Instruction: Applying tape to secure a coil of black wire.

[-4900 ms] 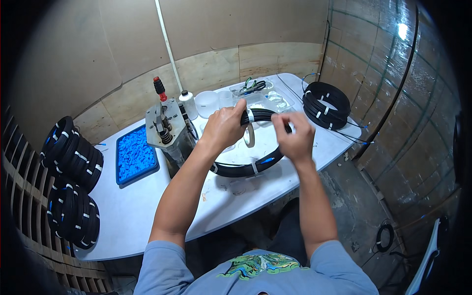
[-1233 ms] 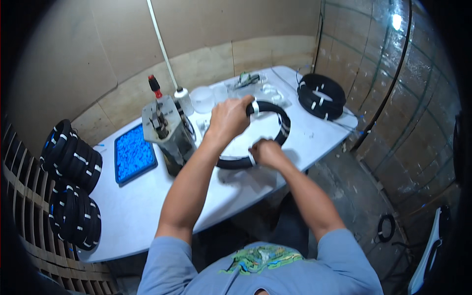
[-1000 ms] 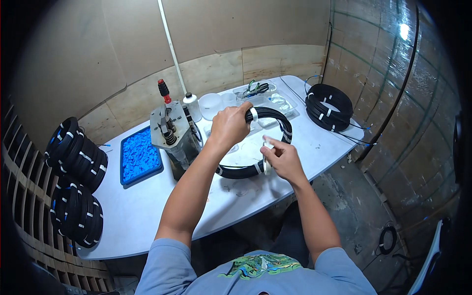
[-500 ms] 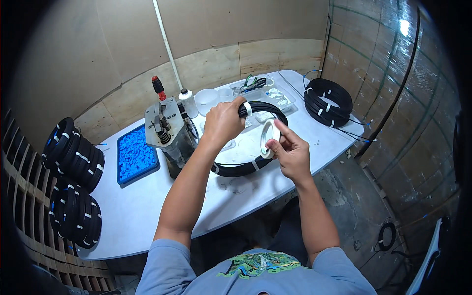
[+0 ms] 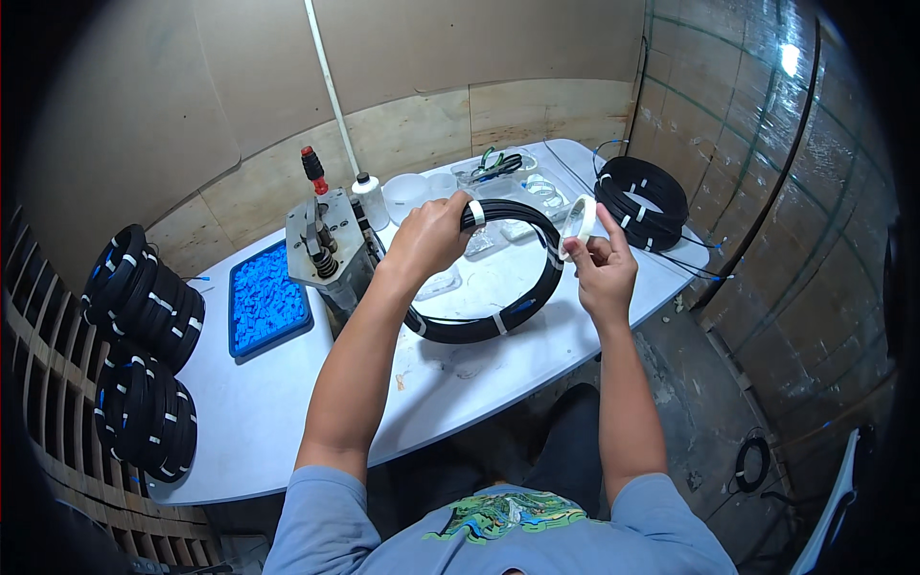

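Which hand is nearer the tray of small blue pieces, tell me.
Left. The left hand, right of the tray, grips the black cable coil; the right hand, holding the white tape roll, is farther right.

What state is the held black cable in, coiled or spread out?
Coiled: the black cable forms a ring, with white bands around it.

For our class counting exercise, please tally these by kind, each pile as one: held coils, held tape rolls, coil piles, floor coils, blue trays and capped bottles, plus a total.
Held coil: 1
Held tape roll: 1
Coil piles: 3
Floor coil: 1
Blue tray: 1
Capped bottle: 1
Total: 8
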The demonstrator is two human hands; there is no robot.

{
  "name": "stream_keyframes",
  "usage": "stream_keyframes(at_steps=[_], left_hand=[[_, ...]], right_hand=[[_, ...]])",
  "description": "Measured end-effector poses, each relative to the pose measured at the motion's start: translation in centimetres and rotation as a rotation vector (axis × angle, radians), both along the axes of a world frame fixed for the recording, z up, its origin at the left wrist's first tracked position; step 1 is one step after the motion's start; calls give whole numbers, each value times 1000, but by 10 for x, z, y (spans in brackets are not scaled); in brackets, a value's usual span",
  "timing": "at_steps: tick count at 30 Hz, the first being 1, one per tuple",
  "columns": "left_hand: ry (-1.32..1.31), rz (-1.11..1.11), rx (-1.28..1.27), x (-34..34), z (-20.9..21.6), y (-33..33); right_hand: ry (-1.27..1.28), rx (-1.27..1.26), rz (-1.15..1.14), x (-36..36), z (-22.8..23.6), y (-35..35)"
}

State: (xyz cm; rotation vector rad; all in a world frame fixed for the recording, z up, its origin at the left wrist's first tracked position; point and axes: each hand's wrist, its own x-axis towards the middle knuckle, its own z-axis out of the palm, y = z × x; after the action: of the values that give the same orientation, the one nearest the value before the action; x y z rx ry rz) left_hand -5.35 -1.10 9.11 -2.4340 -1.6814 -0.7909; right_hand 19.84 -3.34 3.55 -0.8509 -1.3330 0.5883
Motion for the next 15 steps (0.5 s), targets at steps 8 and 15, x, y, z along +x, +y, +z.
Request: stream_keyframes(at_steps=[8, 15], left_hand=[[-36, -11, 50, -1, -4, -2], [-66, 9, 36, -4, -5, -1]], right_hand=[[-670, -184, -407, 53, -86, 69], [-1050, -228, -381, 82, -148, 78]])
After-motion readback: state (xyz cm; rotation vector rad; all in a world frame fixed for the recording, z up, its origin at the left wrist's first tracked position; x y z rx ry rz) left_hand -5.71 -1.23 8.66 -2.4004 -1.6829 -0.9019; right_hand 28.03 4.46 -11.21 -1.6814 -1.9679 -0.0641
